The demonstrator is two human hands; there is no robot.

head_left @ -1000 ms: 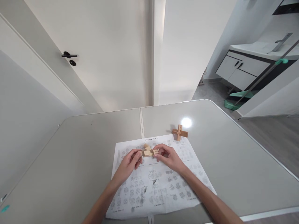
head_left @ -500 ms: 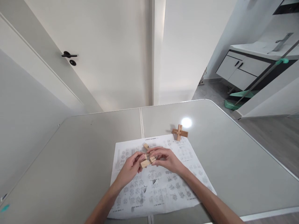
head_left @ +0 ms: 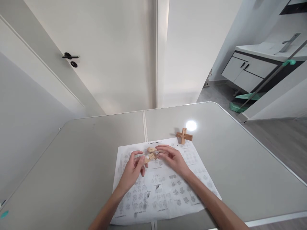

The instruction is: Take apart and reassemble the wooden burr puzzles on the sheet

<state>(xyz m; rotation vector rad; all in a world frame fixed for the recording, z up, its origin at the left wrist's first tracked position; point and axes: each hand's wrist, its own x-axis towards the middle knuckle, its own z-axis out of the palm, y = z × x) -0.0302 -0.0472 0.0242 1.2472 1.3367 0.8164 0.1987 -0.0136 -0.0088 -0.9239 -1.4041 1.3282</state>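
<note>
Pale wooden blocks (head_left: 152,156) sat between the hands, over the printed sheet (head_left: 165,195) on the desk (head_left: 72,159). Left grip (head_left: 131,167) pinched the nearer one's end; right grip (head_left: 176,161) had fingertips at the blocks — pinch or mere touch, couldn't tell. Likely light, stiff, not slippery, hard to break; best held by flat faces near the ends. Sheet heading and marks on the brown wooden cross (head_left: 183,136) were too small to read — no brand legible

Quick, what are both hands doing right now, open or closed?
Left hand: loosely curled, at the wooden pieces; can't tell if it grips any.
Right hand: bent, at the wooden pieces too; can't tell if it grips any.
</note>
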